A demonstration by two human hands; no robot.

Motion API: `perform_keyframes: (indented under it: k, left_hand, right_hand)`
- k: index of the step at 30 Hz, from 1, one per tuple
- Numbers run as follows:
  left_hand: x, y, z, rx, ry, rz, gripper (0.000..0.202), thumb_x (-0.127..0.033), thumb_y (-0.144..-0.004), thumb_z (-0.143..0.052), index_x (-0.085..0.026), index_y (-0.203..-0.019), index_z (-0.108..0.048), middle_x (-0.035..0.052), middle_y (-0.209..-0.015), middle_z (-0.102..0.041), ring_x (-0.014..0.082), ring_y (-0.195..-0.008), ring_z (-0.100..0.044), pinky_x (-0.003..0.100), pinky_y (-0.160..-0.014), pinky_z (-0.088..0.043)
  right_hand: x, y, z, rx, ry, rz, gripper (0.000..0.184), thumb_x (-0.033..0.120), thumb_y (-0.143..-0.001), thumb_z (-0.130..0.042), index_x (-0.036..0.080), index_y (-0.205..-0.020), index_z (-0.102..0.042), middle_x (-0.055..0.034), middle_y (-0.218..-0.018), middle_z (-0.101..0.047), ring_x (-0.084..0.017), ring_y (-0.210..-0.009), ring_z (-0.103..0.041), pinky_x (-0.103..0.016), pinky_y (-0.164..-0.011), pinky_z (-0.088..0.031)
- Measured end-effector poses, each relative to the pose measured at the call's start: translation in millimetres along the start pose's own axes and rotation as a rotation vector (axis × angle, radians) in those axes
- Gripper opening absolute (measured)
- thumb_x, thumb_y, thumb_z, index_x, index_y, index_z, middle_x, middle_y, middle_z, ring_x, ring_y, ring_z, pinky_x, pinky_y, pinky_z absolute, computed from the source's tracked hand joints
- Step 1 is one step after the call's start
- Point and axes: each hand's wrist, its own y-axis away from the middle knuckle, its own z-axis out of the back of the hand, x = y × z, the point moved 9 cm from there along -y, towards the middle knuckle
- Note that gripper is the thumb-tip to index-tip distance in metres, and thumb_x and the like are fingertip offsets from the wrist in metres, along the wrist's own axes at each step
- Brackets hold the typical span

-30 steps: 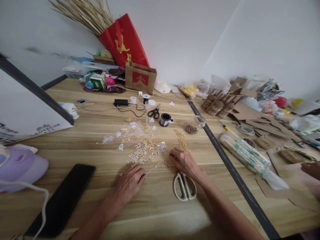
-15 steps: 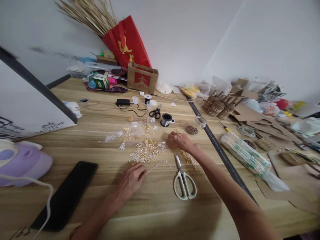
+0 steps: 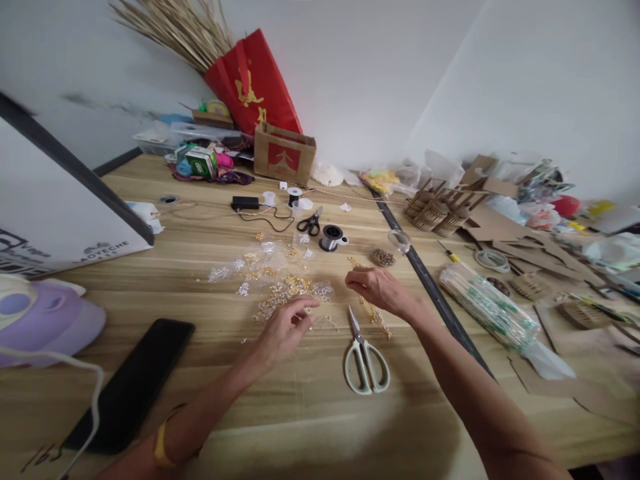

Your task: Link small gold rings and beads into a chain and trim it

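My left hand (image 3: 286, 328) hovers over the near edge of a pile of small gold and silver jewellery findings (image 3: 280, 293). Its thumb and forefinger are apart, close to a thin chain (image 3: 326, 323) on the table. My right hand (image 3: 376, 287) is closed, fingertips pressed together and pointing left; whatever they pinch is too small to make out. Beneath and beside that hand lies a bunch of gold chains (image 3: 376, 317), partly hidden by it. White-handled scissors (image 3: 366, 363) rest between my forearms, blades pointing away from me.
Behind the pile are a wire spool (image 3: 331, 238), black scissors (image 3: 310, 223) and small brown beads (image 3: 383, 257). A black phone (image 3: 133, 383) and a purple appliance (image 3: 50, 327) are at left. On the right lie a bag of sticks (image 3: 487, 307) and cardboard pieces (image 3: 520, 243).
My left hand has moved right and away from me, its fingers spreading over the pile's edge. My right hand has shifted slightly right, off the spot beside the findings.
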Motion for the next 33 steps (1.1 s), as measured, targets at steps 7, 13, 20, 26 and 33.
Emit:
perform_keyframes:
  k: [7,13,20,26,33]
  left_hand:
    - [-7,-35,-38.6,0.130,0.475,0.101,0.046,-0.029,-0.080,-0.059,-0.010,-0.121,-0.053,0.0098,-0.092,-0.068,0.0158,-0.074,-0.065,0.026,-0.063,-0.049]
    - [3,-29,-29.4,0.062,0.489,0.203,0.026,-0.034,-0.068,-0.070,-0.010,-0.074,-0.064,-0.0007,-0.057,-0.059,0.0075,-0.048,-0.052,0.020,-0.050,-0.042]
    - [28,9,-1.0,0.042,0.319,0.237,0.027,-0.038,-0.069,-0.065,-0.012,-0.070,-0.060,-0.0021,-0.053,-0.055,0.0073,-0.045,-0.047,0.018,-0.044,-0.037]
    - [33,34,9.0,-0.029,0.170,0.197,0.022,-0.034,-0.075,-0.057,-0.013,-0.068,-0.058,-0.0024,-0.056,-0.051,0.0084,-0.050,-0.044,0.018,-0.046,-0.036]
    - [26,46,-10.2,-0.014,0.161,0.205,0.041,-0.034,-0.074,-0.062,-0.014,-0.111,-0.061,0.0014,-0.072,-0.060,0.0116,-0.061,-0.053,0.022,-0.056,-0.042]
  right_hand:
    - [22,11,16,-0.065,-0.142,0.041,0.018,0.022,-0.093,-0.046,0.018,-0.090,-0.063,-0.0035,-0.083,-0.063,-0.013,-0.071,-0.057,-0.021,-0.065,-0.035]
    - [19,25,21,-0.152,-0.224,-0.002,0.018,0.023,-0.093,-0.045,0.016,-0.086,-0.060,-0.0032,-0.078,-0.061,-0.011,-0.063,-0.053,-0.020,-0.061,-0.036]
    - [22,50,11,-0.146,-0.250,-0.054,0.020,0.022,-0.094,-0.041,0.017,-0.083,-0.057,-0.0020,-0.071,-0.060,-0.012,-0.062,-0.054,-0.021,-0.061,-0.036]
    - [53,59,-12,-0.007,-0.194,0.027,0.023,0.022,-0.096,-0.038,0.017,-0.084,-0.057,-0.0028,-0.075,-0.059,-0.012,-0.064,-0.055,-0.021,-0.060,-0.034]
    - [88,62,-21,0.112,-0.028,0.078,0.021,0.012,-0.093,-0.042,0.016,-0.077,-0.055,-0.0012,-0.074,-0.058,-0.010,-0.061,-0.052,-0.022,-0.056,-0.028]
